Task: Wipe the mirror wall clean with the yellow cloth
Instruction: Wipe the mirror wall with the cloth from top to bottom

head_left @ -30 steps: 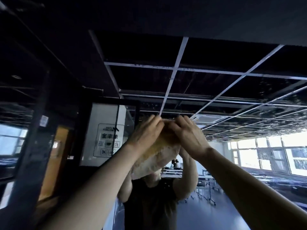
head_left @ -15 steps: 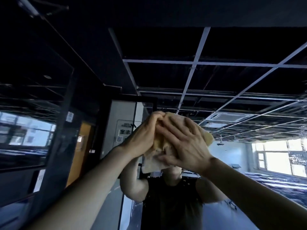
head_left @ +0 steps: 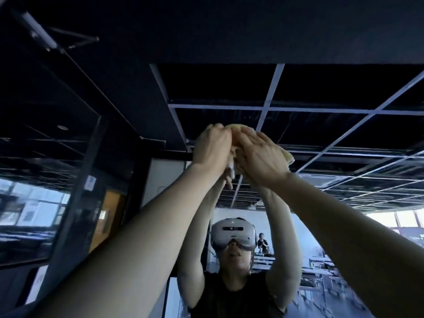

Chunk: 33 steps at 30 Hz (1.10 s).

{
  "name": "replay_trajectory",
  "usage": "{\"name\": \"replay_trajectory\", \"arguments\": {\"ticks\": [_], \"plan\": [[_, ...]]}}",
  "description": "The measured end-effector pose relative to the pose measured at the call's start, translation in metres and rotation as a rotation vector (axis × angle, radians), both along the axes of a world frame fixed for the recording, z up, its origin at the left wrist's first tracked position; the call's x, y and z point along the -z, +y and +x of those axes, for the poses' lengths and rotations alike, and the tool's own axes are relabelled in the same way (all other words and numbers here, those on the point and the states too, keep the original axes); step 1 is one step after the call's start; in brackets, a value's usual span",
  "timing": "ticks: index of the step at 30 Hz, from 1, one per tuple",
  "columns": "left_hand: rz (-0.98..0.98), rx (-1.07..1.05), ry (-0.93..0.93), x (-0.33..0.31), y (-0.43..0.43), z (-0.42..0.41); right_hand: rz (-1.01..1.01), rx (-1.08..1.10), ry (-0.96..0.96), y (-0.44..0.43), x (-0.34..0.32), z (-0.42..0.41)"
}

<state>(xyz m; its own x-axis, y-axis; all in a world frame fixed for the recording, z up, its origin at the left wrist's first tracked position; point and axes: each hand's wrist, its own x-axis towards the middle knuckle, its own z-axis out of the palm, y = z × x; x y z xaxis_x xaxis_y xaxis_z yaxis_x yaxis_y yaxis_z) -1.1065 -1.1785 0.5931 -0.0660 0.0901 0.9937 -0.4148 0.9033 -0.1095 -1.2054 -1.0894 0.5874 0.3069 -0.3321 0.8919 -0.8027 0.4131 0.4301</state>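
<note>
Both my arms reach high up against the mirror wall (head_left: 321, 138), which fills the view ahead and reflects a dark grid ceiling. My left hand (head_left: 212, 149) and my right hand (head_left: 261, 157) press side by side on the yellow cloth (head_left: 288, 156). The cloth is mostly hidden under my hands; only its top edge and a right-hand corner show. My left fingers curl over it, my right palm lies flat on it. Below my hands the mirror shows my own reflection (head_left: 234, 271) with raised arms.
A dark beam (head_left: 229, 31) runs above the mirror's top edge. To the left stand a black door frame (head_left: 75, 203) and glass panels. The mirror reflects tables, bright windows (head_left: 394, 220) and a second person (head_left: 262, 243) far back in the room.
Both hands have climbed up the mirror with the cloth, from face height to near its top edge. The view has tilted, and my reflection now shows below them.
</note>
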Motion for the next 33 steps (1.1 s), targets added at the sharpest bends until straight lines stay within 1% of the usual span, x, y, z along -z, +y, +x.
{"name": "replay_trajectory", "arguments": {"ticks": [1,2,5,8,10,13,14,16,19,22,26,30,33], "plan": [[0.024,0.025,0.023,0.009,0.0,-0.007,-0.017,-0.016,-0.001,0.0,0.004,-0.001],[0.028,0.056,0.006,0.024,-0.003,-0.011,-0.033,-0.025,0.021,0.001,0.012,-0.002],[-0.004,0.098,-0.1,0.071,-0.019,-0.01,-0.035,0.003,0.083,0.006,0.043,-0.01],[-0.07,0.047,-0.176,0.082,-0.032,0.001,0.003,0.054,0.114,0.009,0.043,-0.014],[-0.119,-0.029,-0.193,0.067,-0.037,0.003,0.012,0.07,0.12,0.007,0.028,-0.011],[-0.104,-0.123,-0.158,0.019,-0.037,0.008,-0.021,0.062,0.082,-0.002,-0.008,0.001],[-0.073,-0.132,-0.144,0.0,-0.038,0.01,-0.035,0.063,0.051,-0.007,-0.023,0.008],[0.05,-0.12,-0.153,-0.032,-0.037,0.015,-0.003,0.088,0.005,-0.017,-0.055,0.018],[0.183,-0.079,-0.108,-0.048,-0.033,0.011,0.085,0.113,-0.005,-0.02,-0.087,0.025],[0.223,-0.008,-0.025,-0.044,-0.02,-0.005,0.093,0.08,0.035,-0.008,-0.091,0.01],[0.195,0.025,0.023,-0.052,0.017,-0.039,0.033,0.032,0.015,0.033,-0.087,-0.016],[0.129,0.057,-0.045,-0.07,0.079,-0.091,-0.073,0.015,-0.068,0.098,-0.087,-0.063],[0.074,0.033,-0.109,-0.071,0.131,-0.131,-0.202,-0.036,-0.132,0.138,-0.075,-0.097]]}}
